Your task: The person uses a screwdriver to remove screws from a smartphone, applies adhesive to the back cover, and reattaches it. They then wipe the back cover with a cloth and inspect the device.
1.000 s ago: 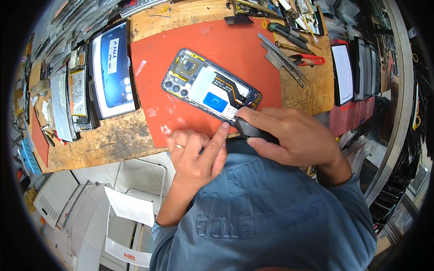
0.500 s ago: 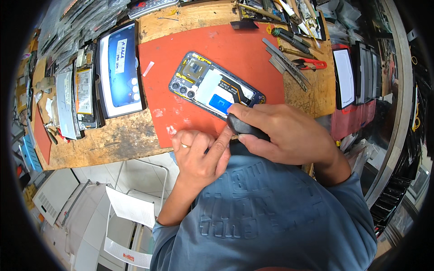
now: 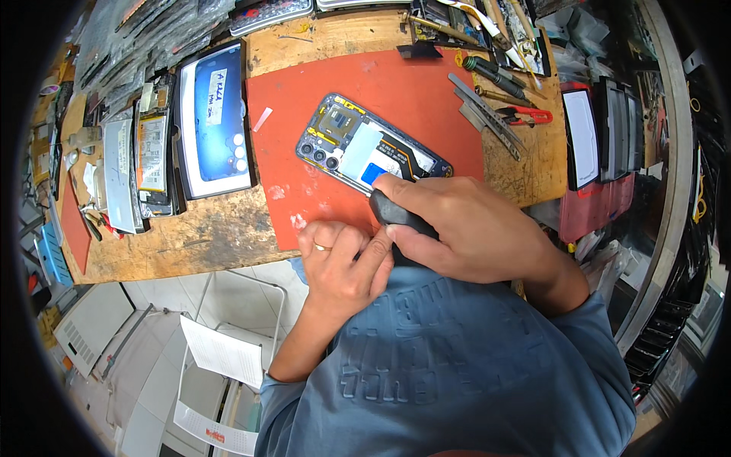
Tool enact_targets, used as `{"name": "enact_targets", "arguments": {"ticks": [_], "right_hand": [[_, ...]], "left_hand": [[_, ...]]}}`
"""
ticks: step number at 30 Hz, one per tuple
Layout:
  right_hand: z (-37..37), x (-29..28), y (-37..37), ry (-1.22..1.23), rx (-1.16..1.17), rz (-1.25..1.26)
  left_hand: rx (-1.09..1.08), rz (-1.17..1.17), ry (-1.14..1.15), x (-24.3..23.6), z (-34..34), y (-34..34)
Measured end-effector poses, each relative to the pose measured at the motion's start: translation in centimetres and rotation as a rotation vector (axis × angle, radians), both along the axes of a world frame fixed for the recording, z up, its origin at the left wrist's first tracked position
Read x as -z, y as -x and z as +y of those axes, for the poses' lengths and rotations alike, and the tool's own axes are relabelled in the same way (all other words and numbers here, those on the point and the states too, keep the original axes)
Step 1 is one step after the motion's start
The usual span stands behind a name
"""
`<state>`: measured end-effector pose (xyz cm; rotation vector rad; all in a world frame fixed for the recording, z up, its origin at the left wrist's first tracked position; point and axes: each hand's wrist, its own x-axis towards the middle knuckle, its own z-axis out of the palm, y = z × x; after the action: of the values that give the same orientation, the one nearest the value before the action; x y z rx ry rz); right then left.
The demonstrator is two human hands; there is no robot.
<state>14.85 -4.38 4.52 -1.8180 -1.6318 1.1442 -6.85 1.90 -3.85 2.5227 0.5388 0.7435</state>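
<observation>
A phone (image 3: 358, 145) with its back cover off lies face down and slanted on the red mat, its camera lenses toward the left. My right hand (image 3: 464, 225) is closed round a black rounded tool (image 3: 400, 215), held against the phone's near long edge. Its fingertip lies over part of the blue patch (image 3: 372, 173) on the phone. My left hand (image 3: 343, 263) is curled just below, its index finger stretched toward the black tool and touching it. Whatever the left fingers hold is hidden, as is the tool's lower end.
Metal tweezers and flat blades (image 3: 483, 114) lie right of the phone, beside a red cutter (image 3: 525, 116). A boxed phone screen (image 3: 213, 122) stands left of the red mat (image 3: 278, 84). Opened phones (image 3: 152, 152) lie farther left. Brushes and screwdrivers (image 3: 499, 76) crowd the back right.
My right hand and the black tool have moved left along the phone's near edge, covering more of the blue patch. The whole view has shifted slightly. My left hand keeps its curled pose.
</observation>
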Motion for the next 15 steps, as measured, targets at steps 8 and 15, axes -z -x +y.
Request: {"name": "enact_targets", "arguments": {"ticks": [8,15], "right_hand": [[0.0,0.3,1.6,0.082,0.123,0.217],[-0.6,0.9,3.7,0.188,0.389,0.815]], "left_hand": [[0.005,-0.01,-0.043,0.3,0.0,0.1],[-0.001,-0.009,0.007,0.2,0.4,0.8]]}}
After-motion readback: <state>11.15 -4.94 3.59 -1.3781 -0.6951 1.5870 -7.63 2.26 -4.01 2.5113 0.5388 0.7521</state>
